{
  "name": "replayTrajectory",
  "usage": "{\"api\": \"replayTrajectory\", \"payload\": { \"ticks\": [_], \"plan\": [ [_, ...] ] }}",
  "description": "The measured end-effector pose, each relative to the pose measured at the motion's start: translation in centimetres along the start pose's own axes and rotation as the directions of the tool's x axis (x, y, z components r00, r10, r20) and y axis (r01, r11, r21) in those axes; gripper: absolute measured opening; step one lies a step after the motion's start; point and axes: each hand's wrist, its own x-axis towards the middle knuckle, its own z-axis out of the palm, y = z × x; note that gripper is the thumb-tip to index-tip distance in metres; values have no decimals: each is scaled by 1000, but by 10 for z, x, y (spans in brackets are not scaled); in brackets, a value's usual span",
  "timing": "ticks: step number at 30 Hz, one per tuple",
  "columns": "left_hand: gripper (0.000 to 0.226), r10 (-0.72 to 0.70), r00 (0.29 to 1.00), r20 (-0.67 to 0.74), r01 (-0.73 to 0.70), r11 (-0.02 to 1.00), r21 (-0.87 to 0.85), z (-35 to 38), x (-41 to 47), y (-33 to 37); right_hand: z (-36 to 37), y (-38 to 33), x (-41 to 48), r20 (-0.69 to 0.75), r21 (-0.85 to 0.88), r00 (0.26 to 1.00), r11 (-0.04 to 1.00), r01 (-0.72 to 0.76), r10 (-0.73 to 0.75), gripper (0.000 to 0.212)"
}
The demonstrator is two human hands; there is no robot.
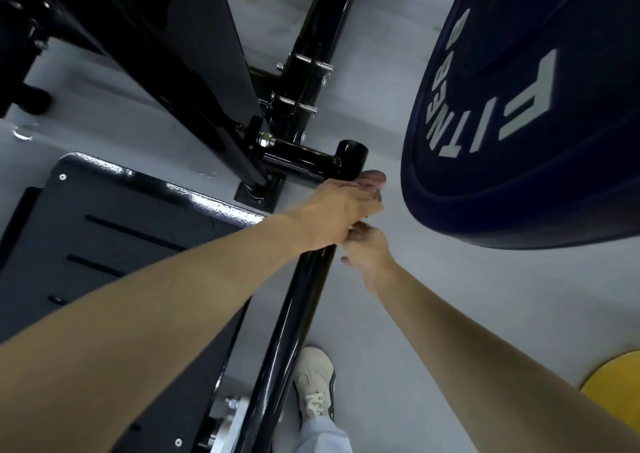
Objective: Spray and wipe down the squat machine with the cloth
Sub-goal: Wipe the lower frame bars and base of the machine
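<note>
L forearm (pixel 156 314) crosses matte footplate (pixel 104 217); L grip (pixel 343 206) curls round glossy black round tube (pixel 277 348) of squat machine (pixel 304 82), by stubby post (pixel 352 154). R grip (pixel 367 253) touches tube, fingers curled; can't tell if holding.

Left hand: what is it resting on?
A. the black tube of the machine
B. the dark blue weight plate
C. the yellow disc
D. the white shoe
A: the left hand lies over the black tube, with grey floor showing between it and the dark blue weight plate, and the white shoe well below it in the picture.
</note>
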Motion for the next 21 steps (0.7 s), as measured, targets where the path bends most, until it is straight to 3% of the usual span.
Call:
{"api": "replayTrajectory", "payload": {
  "ticks": [2, 4, 5, 7, 8, 11, 13, 15, 16, 19, 21],
  "plan": [
    [43, 25, 992, 124, -31, 998, 49, -13, 7, -12, -8, 13, -8, 110, 76, 988, 990, -116, 107, 60],
    [53, -4, 999, 54, 1, 998, 66, -29, 30, -23, -17, 17, -11, 103, 88, 987, 987, -131, 122, 52],
    [53, -93, 992, 89, 85, 993, 83, -38, 43, -24, -20, 13, -12, 91, 102, 990, 988, -116, 107, 46],
    [35, -212, 965, 154, 170, 953, 251, -46, 65, -26, -22, 2, -11, 80, 126, 991, 985, -115, 106, 38],
    [30, -211, 961, 177, 145, 933, 328, -45, 67, -29, -23, -2, -11, 92, 119, 990, 986, -120, 109, 36],
    [27, -3, 964, 265, -157, 798, 582, -26, 43, -19, -23, 0, -6, 9, 41, 992, 992, -123, 123, 33],
    [25, 38, 873, 485, -396, 636, 662, -7, 21, 3, -24, 12, 1, -93, -30, 984, 988, -154, 151, 32],
    [26, -58, 758, 650, -502, 584, 637, 2, 7, 25, -28, 24, 5, -160, -71, 970, 978, -195, 181, 32],
    [26, -100, 752, 652, -487, 582, 651, 0, 11, 28, -29, 23, 4, -162, -62, 967, 976, -211, 199, 32],
    [23, -162, 868, 470, -291, 600, 745, -10, 43, 19, -33, 18, -8, -93, 34, 967, 971, -236, 238, 32],
    [28, -295, 875, 385, -158, 578, 801, -13, 64, 10, -33, 12, -13, -46, 62, 971, 971, -230, 233, 35]
  ]
}}
